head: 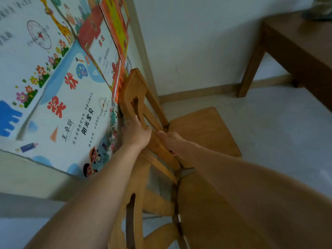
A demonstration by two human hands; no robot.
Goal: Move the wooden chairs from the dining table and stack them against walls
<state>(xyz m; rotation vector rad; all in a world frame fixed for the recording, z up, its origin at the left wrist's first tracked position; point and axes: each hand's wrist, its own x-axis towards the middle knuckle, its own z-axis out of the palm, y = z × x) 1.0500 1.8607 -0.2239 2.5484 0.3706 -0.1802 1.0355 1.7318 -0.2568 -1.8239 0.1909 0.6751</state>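
Observation:
Two wooden chairs stand side by side with their backs to the poster-covered wall on the left. The far chair (203, 130) shows its seat and a backrest with a cut-out handle. The near chair (206, 212) sits just below me, partly hidden by my forearms. My left hand (135, 133) grips the lower edge of the far chair's backrest top rail. My right hand (170, 141) curls round a slat or rail of that backrest, just right of the left hand.
Colourful certificates and posters (59, 90) cover the left wall. A wooden table (296, 49) stands at the upper right against the white wall. Pale tiled floor (278, 126) lies open to the right of the chairs.

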